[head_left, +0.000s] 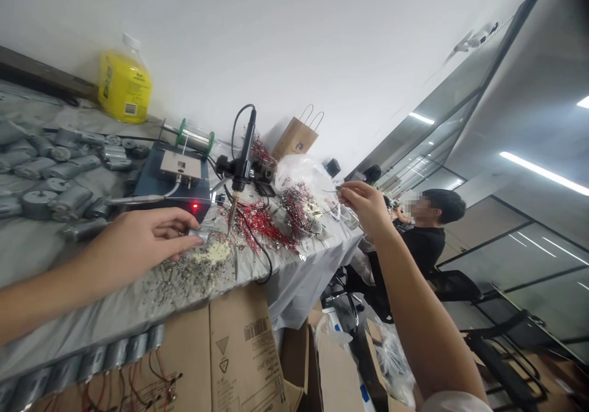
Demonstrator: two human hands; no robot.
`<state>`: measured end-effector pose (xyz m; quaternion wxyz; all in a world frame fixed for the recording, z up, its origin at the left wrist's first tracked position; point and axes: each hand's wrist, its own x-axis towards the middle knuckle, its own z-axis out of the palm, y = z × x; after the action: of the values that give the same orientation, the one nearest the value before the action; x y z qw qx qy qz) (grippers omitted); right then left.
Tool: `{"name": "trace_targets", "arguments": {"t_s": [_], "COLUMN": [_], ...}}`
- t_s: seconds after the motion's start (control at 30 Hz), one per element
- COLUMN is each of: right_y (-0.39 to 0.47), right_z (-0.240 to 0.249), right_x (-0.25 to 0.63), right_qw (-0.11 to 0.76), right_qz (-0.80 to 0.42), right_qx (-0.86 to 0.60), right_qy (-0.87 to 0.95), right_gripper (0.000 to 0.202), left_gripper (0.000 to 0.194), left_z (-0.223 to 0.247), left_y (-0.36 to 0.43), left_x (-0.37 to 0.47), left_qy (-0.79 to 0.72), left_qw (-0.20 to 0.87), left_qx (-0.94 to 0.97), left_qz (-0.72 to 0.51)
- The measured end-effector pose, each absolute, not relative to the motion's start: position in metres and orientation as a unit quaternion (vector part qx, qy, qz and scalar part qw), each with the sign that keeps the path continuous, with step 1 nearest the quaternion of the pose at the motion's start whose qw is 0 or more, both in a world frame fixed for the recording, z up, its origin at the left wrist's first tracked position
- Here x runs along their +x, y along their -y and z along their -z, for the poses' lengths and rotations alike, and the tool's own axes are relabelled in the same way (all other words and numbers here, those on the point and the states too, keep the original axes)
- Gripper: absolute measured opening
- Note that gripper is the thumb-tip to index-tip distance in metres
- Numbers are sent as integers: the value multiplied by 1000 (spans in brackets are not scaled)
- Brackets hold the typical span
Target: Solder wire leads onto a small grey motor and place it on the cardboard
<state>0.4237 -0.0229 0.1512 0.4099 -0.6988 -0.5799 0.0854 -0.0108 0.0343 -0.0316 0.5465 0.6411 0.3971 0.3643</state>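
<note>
Workbench (248,268) under sheeting (294,292), white wall (221,43), left fingers (177,217) gripping motor (198,234), right fingers (353,194) pinching wire (329,191)

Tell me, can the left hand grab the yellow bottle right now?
Probably not straight away: the left hand holds a silvery part, and the blue box with the red light stands between it and the yellow bottle.
</note>
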Motion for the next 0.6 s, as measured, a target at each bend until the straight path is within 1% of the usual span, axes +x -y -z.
{"name": "trace_targets", "arguments": {"t_s": [0.13, 0.23, 0.3, 0.37, 0.5, 0.53, 0.57, 0.6], "right_y": [37, 57, 74, 90, 119, 124, 129, 132], "right_z": [-158, -160, -158, -153, -129, -121, -113, -105], "right_x": [410, 390, 376, 360, 321, 311, 302, 294], "right_qw": [402, 375, 366, 378, 442, 460, 457, 459], "right_qz": [-100, -113, -96, -63, -14, 10, 17, 29], "right_qx": [-698, -695, -688, -672, -620, -606, -599, -596], "right_qy": [584, 603, 619, 633, 648, 649, 657, 658], "right_gripper": [26, 25, 20, 14, 6, 7, 8, 14], "left_gripper": [43, 38, 35, 35, 36, 35, 34, 34], "left_z": [31, 25, 20, 16, 14, 14, 14, 14], "left_y": [-34, -32, -30, -28, -25, -25, -24, -23], "left_x": [-12, -14, -14, -12, -8, -8, -8, -8], "left_qy": [-395, -376, -354, -349, -344, -339, -336, -338], "left_qw": [542, 541, 548, 551, 556, 556, 555, 551], "left_qx": [643, 650, 656, 654, 640, 637, 636, 636], "left_qz": [-369, -379, -381, -383, -404, -411, -418, -422]}}
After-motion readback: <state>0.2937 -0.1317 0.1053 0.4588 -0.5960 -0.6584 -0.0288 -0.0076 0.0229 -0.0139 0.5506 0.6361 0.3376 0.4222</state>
